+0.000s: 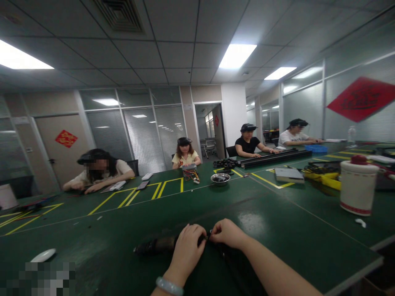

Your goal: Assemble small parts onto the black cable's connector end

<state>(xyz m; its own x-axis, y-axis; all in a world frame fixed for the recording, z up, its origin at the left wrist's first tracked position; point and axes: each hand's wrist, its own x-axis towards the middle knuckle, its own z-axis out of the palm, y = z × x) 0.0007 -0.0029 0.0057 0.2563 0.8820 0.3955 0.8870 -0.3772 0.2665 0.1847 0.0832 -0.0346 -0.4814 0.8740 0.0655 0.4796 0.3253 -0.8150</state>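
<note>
We see dark pieces in the metal bowl (pixel 220 183), a blue basket (pixel 316 149) whose contents we cannot make out, and a lidded white cup (pixel 358 187) on the desk (pixel 117 230). Before us, our left hand (pixel 191 244) curls around a dark cylinder (pixel 157 246), partly hiding it; our right hand's (pixel 230 234) fingertips pinch together just beside, on what we cannot tell.

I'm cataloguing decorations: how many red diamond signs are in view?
3: a red sign on the left door, a small one on the open door behind, and a large one on the right-hand glass wall.
</note>
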